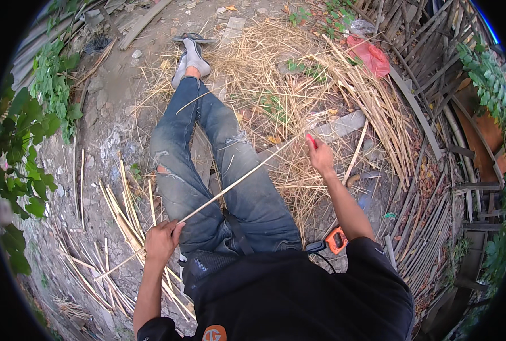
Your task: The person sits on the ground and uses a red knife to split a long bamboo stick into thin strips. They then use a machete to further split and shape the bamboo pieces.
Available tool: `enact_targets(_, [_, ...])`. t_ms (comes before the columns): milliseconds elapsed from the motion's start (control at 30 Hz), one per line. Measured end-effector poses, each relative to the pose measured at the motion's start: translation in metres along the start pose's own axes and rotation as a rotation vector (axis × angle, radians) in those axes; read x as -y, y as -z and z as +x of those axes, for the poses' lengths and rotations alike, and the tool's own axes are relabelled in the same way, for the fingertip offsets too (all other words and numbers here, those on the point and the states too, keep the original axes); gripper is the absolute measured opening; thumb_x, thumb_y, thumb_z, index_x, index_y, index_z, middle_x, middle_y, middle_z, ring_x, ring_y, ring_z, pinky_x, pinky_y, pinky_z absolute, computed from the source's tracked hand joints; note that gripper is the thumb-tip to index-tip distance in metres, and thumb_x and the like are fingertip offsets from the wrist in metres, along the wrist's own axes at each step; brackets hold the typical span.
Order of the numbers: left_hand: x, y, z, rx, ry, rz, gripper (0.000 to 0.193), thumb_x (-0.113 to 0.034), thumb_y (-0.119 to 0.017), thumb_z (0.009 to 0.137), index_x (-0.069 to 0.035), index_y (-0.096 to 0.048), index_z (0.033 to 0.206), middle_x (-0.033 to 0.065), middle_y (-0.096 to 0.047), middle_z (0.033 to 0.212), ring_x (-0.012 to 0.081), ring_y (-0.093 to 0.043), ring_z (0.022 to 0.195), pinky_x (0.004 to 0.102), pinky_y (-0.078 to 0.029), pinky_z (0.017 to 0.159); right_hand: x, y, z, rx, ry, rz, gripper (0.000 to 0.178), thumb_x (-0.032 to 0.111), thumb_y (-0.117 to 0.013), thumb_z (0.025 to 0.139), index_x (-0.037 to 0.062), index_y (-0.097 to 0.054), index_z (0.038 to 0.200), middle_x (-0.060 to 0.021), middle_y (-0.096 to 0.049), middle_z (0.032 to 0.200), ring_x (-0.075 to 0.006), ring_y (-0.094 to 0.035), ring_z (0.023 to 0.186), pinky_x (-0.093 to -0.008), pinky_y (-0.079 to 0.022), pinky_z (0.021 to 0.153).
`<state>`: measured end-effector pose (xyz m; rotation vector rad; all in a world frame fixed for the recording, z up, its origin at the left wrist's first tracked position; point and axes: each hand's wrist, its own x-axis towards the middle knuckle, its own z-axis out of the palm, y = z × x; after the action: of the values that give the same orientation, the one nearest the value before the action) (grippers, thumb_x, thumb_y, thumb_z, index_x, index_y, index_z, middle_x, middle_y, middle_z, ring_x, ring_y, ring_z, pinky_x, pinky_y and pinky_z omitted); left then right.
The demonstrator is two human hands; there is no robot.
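A long, thin bamboo strip (239,183) slants across my thighs, from beside my left hip up to the right past my knee. My left hand (161,241) is closed round it near its lower end, and a short tail sticks out beyond the hand. My right hand (322,157) is closed on a small red object (311,140), perhaps a tool's handle, right by the strip's far end. Its working part is not visible. Whether the red object touches the strip I cannot tell.
Split strips (125,213) lie on the ground at my left. Straw-like shavings (276,74) spread past my legs, with a pile of long strips (372,108) and a red plastic bag (369,55) at the right. An orange device (336,241) sits by my right hip. Sticks and leaves border both sides.
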<state>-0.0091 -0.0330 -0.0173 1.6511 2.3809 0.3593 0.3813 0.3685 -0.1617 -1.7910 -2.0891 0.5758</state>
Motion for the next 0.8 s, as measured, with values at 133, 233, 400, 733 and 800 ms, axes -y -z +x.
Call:
enact_targets(133, [0.030,0.012,-0.011,0.002,-0.028,-0.067,0.022,-0.028,-0.076,0.093,-0.007,-0.077,0.095,0.0153,-0.067,0.074,0.0388,-0.066,0.066,0.0480,-0.052,0.061,-0.132,0.029,0.039,-0.155,-0.432,-0.040,0.078,0.068,-0.043,0.100,-0.0023,-0.075,0.107,-0.0292,-0.074,0.098,-0.0471,-0.070,0.100,-0.0517,-0.051,0.092])
enact_targets(233, [0.030,0.013,-0.019,0.016,0.008,-0.064,0.021,-0.027,-0.077,0.092,-0.006,-0.077,0.094,0.0156,-0.067,0.074,0.0384,-0.066,0.066,0.0467,-0.052,0.062,-0.135,0.035,0.029,-0.253,-0.277,0.098,0.072,0.064,-0.048,0.101,-0.0034,-0.074,0.096,-0.0211,-0.070,0.077,-0.0359,-0.067,0.075,-0.0462,-0.050,0.073])
enact_targets(400, [0.024,-0.004,-0.011,-0.001,0.008,-0.078,0.024,-0.029,-0.075,0.093,-0.006,-0.079,0.096,0.0166,-0.068,0.076,0.0385,-0.067,0.068,0.0462,-0.053,0.064,0.023,0.030,-0.045,0.113,0.143,0.084,0.053,0.053,-0.054,0.102,0.0022,-0.065,0.091,-0.0229,-0.065,0.068,-0.0452,-0.066,0.066,-0.0514,-0.051,0.062])
enact_targets(733, [0.019,-0.004,-0.011,-0.014,-0.027,-0.050,0.025,-0.028,-0.075,0.094,-0.004,-0.078,0.098,0.0171,-0.069,0.078,0.0388,-0.068,0.069,0.0465,-0.053,0.063,0.097,0.006,-0.077,0.197,0.195,0.187,0.054,0.054,-0.058,0.100,0.0022,-0.070,0.091,-0.0230,-0.066,0.067,-0.0446,-0.067,0.064,-0.0515,-0.052,0.062])
enact_targets(800, [0.023,0.002,-0.017,-0.009,-0.027,-0.053,0.023,-0.027,-0.075,0.093,-0.004,-0.077,0.098,0.0170,-0.068,0.077,0.0389,-0.068,0.068,0.0458,-0.053,0.062,0.063,0.010,-0.038,0.141,-0.004,0.272,0.059,0.057,-0.056,0.100,0.0003,-0.071,0.093,-0.0229,-0.065,0.067,-0.0430,-0.066,0.066,-0.0505,-0.051,0.065])
